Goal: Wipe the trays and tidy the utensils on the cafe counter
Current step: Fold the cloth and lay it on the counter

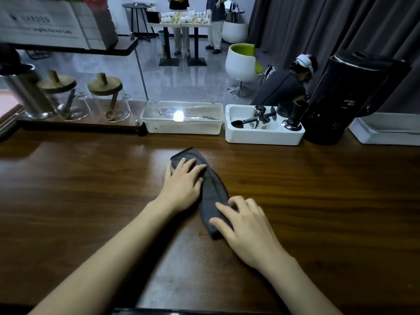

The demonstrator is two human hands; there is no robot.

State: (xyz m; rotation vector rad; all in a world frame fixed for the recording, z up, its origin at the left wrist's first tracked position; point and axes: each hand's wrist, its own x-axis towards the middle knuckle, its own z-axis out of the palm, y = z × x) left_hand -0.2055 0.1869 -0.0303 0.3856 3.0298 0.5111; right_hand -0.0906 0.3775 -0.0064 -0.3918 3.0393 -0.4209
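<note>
Pressing left hand (184, 183): fingers straight, flat on the far end of the cloth (212, 194).
Right hand (246, 223): fingers loosely spread, touching its near end.
Cloth: dark, folded, mid counter (91, 201); utensil tray (263, 137) far right.

The wooden counter (68, 189) lies open left and right of the dark cloth (213, 196). Its back edge is lined by glass jars (110, 108), a clear-lidded box (181, 127), a white tray (263, 137) and a black appliance (347, 98); the last two seem to touch.
</note>
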